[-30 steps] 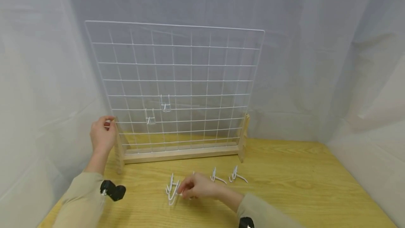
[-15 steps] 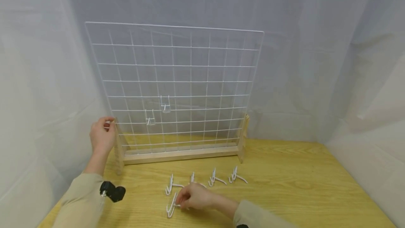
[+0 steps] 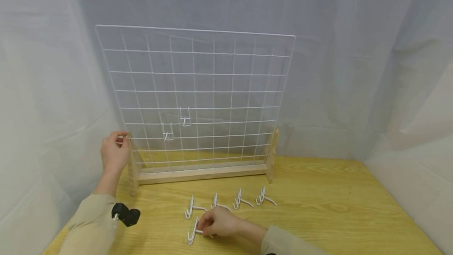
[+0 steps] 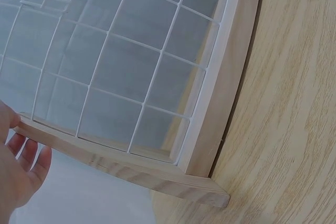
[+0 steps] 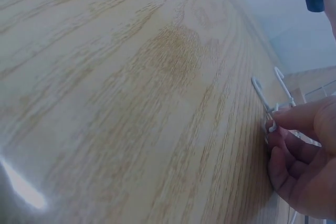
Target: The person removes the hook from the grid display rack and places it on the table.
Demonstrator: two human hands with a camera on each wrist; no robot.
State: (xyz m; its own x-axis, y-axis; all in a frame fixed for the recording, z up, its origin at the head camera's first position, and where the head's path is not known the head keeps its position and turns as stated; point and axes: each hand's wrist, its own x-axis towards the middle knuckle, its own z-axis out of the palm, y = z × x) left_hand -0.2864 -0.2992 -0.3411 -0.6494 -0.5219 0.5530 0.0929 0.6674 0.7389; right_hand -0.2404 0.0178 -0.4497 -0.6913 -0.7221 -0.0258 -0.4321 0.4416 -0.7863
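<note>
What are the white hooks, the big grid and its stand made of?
Hooks: probably metal wire, coated smooth white; they're thin, round and neatly bent, but plastic isn't ruled out.
Grid: likely white-coated metal too, with slim, stiff-looking bars crossing neatly.
Stand: looks like pale wood, because grain streaks show close up. Whether it's varnished is hard to tell.

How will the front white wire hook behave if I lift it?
The front hook is likely stiff, judging by its crisp bends. It is probably light, being thin and open in shape. It may swivel in the right grip, since most of it juts past the pinch.
</note>
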